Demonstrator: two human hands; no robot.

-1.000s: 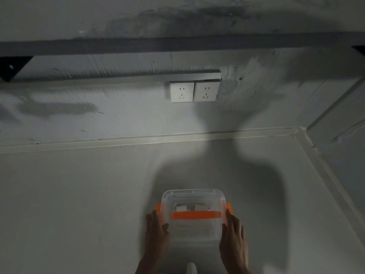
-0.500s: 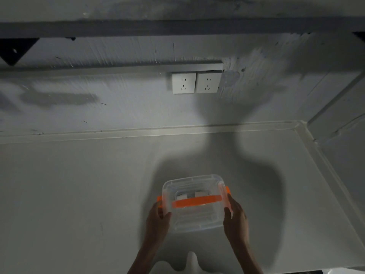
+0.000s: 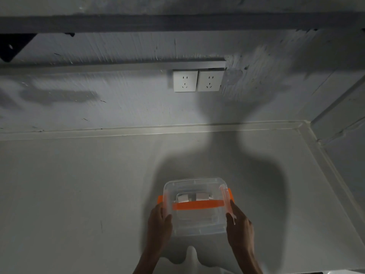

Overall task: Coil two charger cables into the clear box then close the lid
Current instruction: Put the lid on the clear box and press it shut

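The clear plastic box with its lid on and an orange handle across the top sits low in the middle of the view, slightly tilted. Two white chargers show faintly through the lid; their cables are too dim to make out. My left hand grips the box's left side and my right hand grips its right side, thumbs on the lid edges. Orange latches stick out on both sides.
A grey surface spreads all round the box, ending at a wall with two white sockets. A dark shelf with a black bracket runs along the top. A side wall closes the right.
Both hands have carried the box a little away from me and tilted it; it sits higher in the view than a second ago.
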